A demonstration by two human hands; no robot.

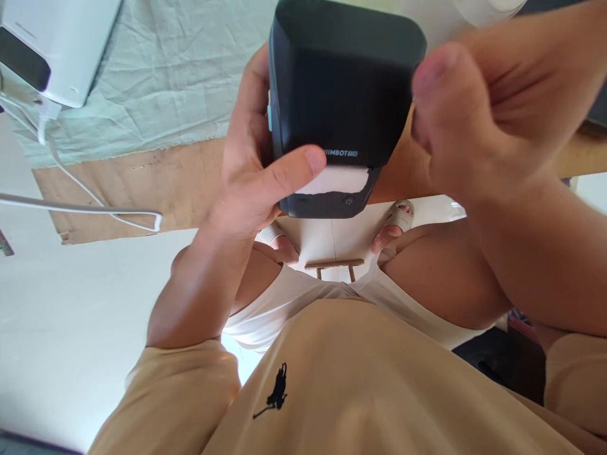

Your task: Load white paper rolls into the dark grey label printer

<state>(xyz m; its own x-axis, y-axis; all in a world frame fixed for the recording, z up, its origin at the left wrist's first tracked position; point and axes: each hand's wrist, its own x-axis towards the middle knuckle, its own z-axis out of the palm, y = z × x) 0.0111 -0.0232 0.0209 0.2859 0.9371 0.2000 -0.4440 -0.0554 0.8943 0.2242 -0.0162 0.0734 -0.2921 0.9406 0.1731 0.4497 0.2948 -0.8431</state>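
Black rounded plastic label printer (344, 95) with white paper strip (334, 181) at its slot, held up close above the lap. Left hand (251, 170) wrapped around its left side, thumb pressed on the strip. Right hand (478, 107) curled against its right edge, thumb raised. Beyond: pale green wrinkled cloth (165, 76), brown wooden tabletop (142, 183), white cable (80, 208).

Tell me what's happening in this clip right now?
A seated person holds a small black label printer up close to the camera. The left hand grips its side, thumb pressed on the white label strip at the slot. The right hand is curled against the other side. A white device and cable lie on the table.
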